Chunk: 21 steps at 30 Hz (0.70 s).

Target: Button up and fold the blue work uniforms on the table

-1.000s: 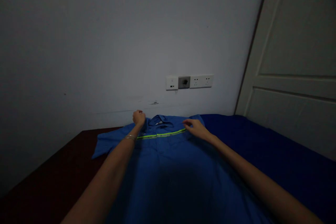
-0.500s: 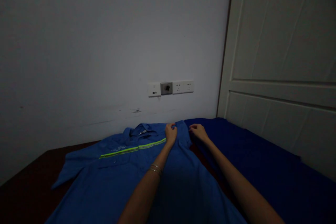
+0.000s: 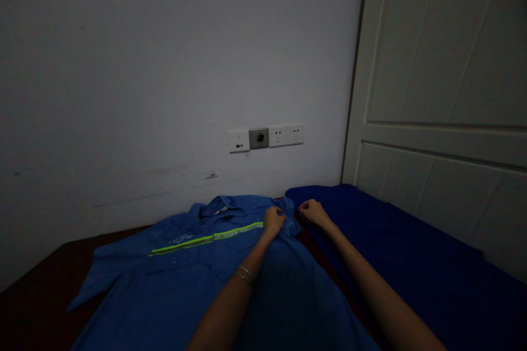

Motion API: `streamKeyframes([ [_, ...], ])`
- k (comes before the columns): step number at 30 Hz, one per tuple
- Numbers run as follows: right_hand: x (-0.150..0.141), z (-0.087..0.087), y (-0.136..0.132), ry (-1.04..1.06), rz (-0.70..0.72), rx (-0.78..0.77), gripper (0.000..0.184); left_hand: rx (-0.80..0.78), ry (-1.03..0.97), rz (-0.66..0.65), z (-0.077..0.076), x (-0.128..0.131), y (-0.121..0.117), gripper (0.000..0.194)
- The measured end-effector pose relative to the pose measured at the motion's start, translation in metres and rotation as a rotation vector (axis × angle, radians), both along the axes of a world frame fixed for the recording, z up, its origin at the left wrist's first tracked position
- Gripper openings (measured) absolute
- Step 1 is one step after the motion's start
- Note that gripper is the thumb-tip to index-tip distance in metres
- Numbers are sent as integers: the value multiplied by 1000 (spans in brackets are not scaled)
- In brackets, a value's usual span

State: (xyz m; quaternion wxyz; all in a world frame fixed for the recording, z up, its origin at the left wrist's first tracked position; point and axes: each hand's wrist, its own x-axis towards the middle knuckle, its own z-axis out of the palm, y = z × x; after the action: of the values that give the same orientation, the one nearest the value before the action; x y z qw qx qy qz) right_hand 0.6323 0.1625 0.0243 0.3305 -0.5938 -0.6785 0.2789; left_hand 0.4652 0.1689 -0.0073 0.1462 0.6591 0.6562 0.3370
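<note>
From here I read the left hand [image 3: 273, 222] as clenched on a fold of the blue cotton work shirt [image 3: 185, 271], right at the end of its neon yellow-green reflective strip [image 3: 206, 241]. The right hand [image 3: 315, 213] is curled at the shirt's right edge, just beside the left; in this dim view I cannot tell whether it has cloth or only touches it. For a hold like this, I'd keep each pinch shallow, taking only the top layer, and keep both hands level so the front doesn't drag.

The shirt lies spread on a dark reddish-brown surface [image 3: 45, 296], just beside a navy blue sheet [image 3: 403, 247]. Its long axis runs away from me: the collar [image 3: 220, 206] points at the pale wall [image 3: 123, 93], below a white socket panel [image 3: 265, 137], the hem runs out of view toward me, and one short sleeve [image 3: 93, 279] spreads left.
</note>
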Motion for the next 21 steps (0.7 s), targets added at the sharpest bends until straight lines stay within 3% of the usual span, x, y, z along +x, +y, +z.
streamKeyframes([
  [5, -1, 5, 0, -13, 1, -18, 19, 33, -171, 29, -4, -5, 4, 23],
  [12, -4, 8, -3, 20, 51, -164, 17, 8, -421, 36, 9, -26, 0, 20],
  [18, -16, 5, -10, 89, 115, -289, 17, -61, -668, -39, 15, -36, -10, 12],
  [21, -26, 1, -11, 112, 116, -292, 26, -92, -790, -91, 17, -36, -13, 10],
])
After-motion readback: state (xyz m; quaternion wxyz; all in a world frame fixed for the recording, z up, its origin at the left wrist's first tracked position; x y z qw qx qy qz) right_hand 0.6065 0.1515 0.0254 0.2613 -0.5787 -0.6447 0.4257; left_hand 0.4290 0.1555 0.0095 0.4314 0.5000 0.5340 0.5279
